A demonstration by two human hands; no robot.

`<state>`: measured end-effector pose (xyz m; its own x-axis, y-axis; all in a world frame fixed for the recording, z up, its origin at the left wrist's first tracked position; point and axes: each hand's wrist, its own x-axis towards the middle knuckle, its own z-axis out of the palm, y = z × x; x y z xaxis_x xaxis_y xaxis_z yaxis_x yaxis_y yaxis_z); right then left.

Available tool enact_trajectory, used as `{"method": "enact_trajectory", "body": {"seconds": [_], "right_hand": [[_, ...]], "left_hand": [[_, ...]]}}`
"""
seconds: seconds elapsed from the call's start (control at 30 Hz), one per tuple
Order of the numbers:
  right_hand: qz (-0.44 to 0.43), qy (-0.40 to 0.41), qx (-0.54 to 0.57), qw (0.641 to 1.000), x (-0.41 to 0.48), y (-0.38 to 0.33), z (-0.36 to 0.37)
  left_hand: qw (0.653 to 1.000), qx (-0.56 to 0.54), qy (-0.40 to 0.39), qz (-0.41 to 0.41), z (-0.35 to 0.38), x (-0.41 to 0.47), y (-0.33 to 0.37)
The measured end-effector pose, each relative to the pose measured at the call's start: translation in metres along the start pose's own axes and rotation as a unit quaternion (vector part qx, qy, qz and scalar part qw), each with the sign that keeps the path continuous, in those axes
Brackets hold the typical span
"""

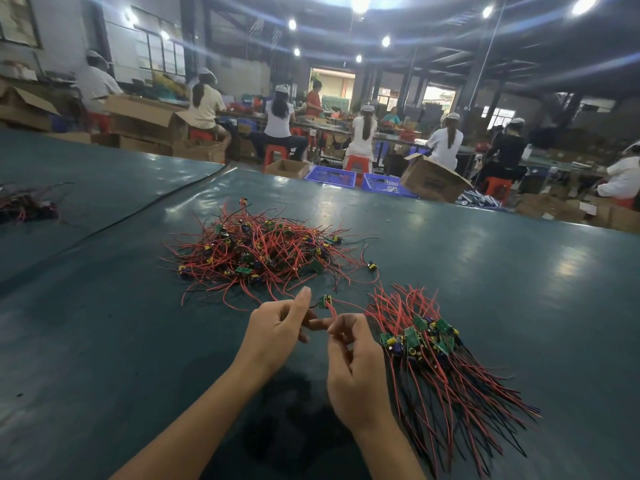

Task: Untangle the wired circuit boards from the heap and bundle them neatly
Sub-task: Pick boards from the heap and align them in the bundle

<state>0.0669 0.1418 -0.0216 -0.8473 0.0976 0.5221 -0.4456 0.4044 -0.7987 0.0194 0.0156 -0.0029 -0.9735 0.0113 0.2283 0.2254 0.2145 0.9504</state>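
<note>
A tangled heap (263,251) of small green circuit boards with red and black wires lies on the dark green table (485,258), ahead of my hands. To my right lies a sorted bundle (429,344) with its boards lined up and its wires fanned toward me. One small green board (325,301) hangs just above and between my hands. My left hand (280,329) pinches its black wire, index finger raised. My right hand (353,368) pinches its red wire between thumb and fingers.
A smaller pile of wired boards (24,206) lies at the table's far left edge. A black seam (138,213) crosses the table cover. Beyond the table sit several workers on red stools, with cardboard boxes (433,181) and blue crates (330,176).
</note>
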Motion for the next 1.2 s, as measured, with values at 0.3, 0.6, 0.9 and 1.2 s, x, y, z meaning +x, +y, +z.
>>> {"method": "enact_trajectory", "body": {"seconds": [0.3,0.6,0.9,1.2], "right_hand": [[-0.065,0.003,-0.079,0.995,0.0,-0.002,-0.006],[-0.084,0.162,-0.168,0.969,0.008,0.002,-0.006],[0.177,0.072,0.181,0.965,0.009,-0.015,-0.001],[0.164,0.045,0.241,0.956,0.008,-0.015,0.0]], "left_hand": [[0.922,-0.375,-0.027,-0.091,-0.003,0.0,0.014],[0.888,-0.45,-0.021,-0.091,-0.006,0.001,0.014],[0.897,-0.409,-0.114,-0.122,0.002,0.0,0.007],[0.953,-0.254,-0.152,-0.071,0.012,-0.007,0.007]]}}
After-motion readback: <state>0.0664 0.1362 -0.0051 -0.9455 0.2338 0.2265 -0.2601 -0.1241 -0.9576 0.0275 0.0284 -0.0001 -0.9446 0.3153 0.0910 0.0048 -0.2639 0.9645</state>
